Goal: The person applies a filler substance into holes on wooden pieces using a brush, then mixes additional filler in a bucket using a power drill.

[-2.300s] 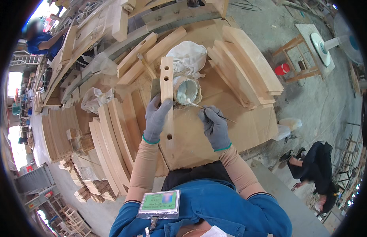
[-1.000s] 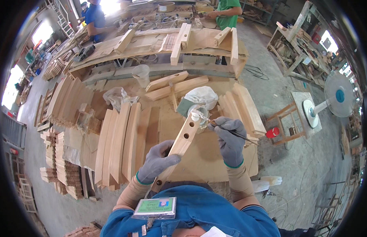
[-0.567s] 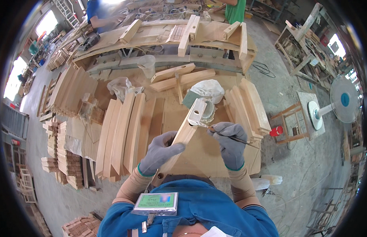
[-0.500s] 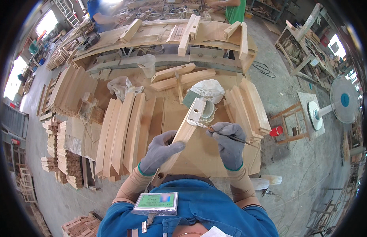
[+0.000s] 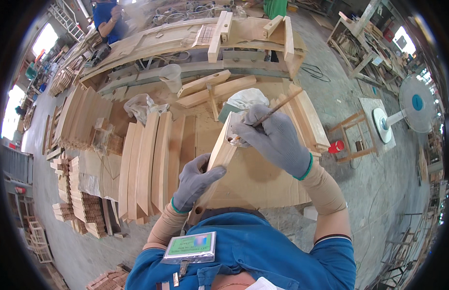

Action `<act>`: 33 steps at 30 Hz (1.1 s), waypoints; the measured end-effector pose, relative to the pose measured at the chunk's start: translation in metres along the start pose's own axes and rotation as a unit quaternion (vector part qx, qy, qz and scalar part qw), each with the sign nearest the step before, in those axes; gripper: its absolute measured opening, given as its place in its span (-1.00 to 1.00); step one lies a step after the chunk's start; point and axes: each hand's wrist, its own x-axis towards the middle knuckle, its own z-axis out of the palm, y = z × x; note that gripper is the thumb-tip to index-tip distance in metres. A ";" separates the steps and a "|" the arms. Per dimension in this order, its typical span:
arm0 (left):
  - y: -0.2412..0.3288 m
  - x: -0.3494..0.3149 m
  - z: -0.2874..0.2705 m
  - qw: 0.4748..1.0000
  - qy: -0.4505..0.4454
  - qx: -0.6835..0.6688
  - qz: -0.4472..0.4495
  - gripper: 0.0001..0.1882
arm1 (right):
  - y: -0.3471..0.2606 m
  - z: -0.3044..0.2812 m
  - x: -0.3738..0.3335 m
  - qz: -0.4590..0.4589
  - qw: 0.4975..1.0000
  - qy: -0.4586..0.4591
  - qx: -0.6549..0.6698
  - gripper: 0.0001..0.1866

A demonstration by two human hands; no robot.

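Observation:
My gloved left hand (image 5: pixel 198 181) grips a long pale wooden bar (image 5: pixel 221 151), thumb on top and fingers wrapped round its left side. The bar slants up from my body, and its far end has a hole with whitish paste around it. In my gloved right hand (image 5: pixel 277 140) is a thin brush (image 5: pixel 278 105). Its handle points up to the right; the tip is down at the bar's holed end, mostly hidden by my fingers. Just beyond lie a white cloth-like bundle (image 5: pixel 247 98) and a greenish block (image 5: pixel 227 112).
Curved wooden pieces (image 5: pixel 159 159) stand in a row on the left of the table (image 5: pixel 253 186), with more (image 5: pixel 306 118) on the right. A plastic cup (image 5: pixel 171 77) stands farther back. A long bench (image 5: pixel 185 41) crosses behind. A fan (image 5: pixel 415 104) stands right; a person (image 5: pixel 106 21) works far left.
My right hand has moved up and left onto the bar's far end, and the brush handle has swung from pointing lower right to upper right. My left hand keeps its grip.

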 end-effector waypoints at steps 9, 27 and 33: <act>-0.007 -0.001 -0.007 1.000 0.013 -0.003 0.020 -0.36 | -0.002 -0.005 0.007 0.053 0.997 0.002 0.056 -0.77; 0.003 -0.011 -0.006 0.997 -0.042 -0.053 0.042 -0.39 | -0.015 -0.027 0.013 0.108 0.994 -0.022 0.008 -0.80; 0.003 -0.008 -0.013 0.996 -0.055 -0.066 0.035 -0.42 | -0.009 -0.019 -0.016 0.019 0.998 0.052 0.001 -0.84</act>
